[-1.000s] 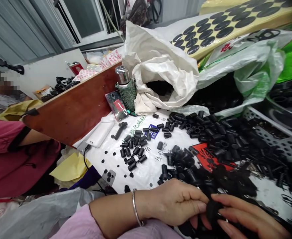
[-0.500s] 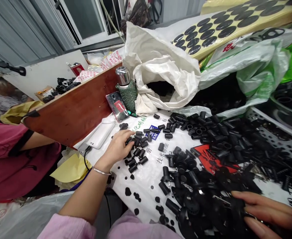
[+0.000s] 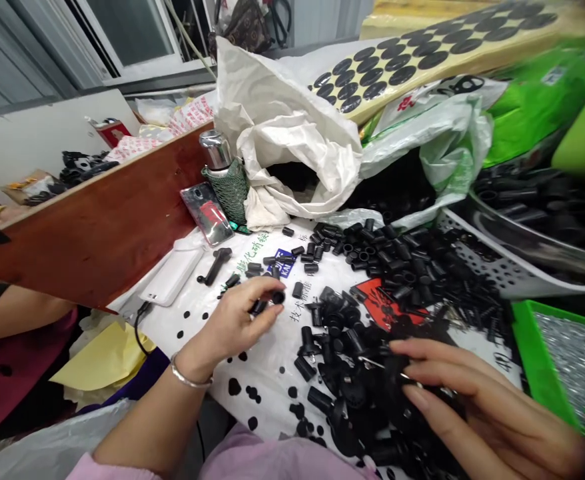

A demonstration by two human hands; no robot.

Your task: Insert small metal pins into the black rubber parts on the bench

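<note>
My left hand [image 3: 237,320], with a thin bangle [image 3: 187,377] on its wrist, pinches a small black rubber tube [image 3: 277,297] between thumb and fingertips. It hovers over a loose group of black tubes [image 3: 255,268] on a printed white plastic sheet [image 3: 277,340]. My right hand [image 3: 462,393] lies on a heap of black moulded parts [image 3: 342,380], its fingertips closed on a black piece [image 3: 395,367] with a metal pin. Small black rubber discs [image 3: 235,387] dot the sheet near my left wrist.
A denser spread of black tubes [image 3: 387,257] lies beyond my hands. A perforated tray [image 3: 477,260], a green tray of metal pieces [image 3: 567,367] and a steel basin of black parts [image 3: 537,213] sit right. A wooden board [image 3: 87,213], phone [image 3: 206,213] and flask [image 3: 217,150] stand left; a co-worker's arm [image 3: 12,320] shows.
My left hand has left the heap, reached the tubes mid-sheet and now holds one. My right hand has shifted left over the heap. The whole view has swung, moving everything left.
</note>
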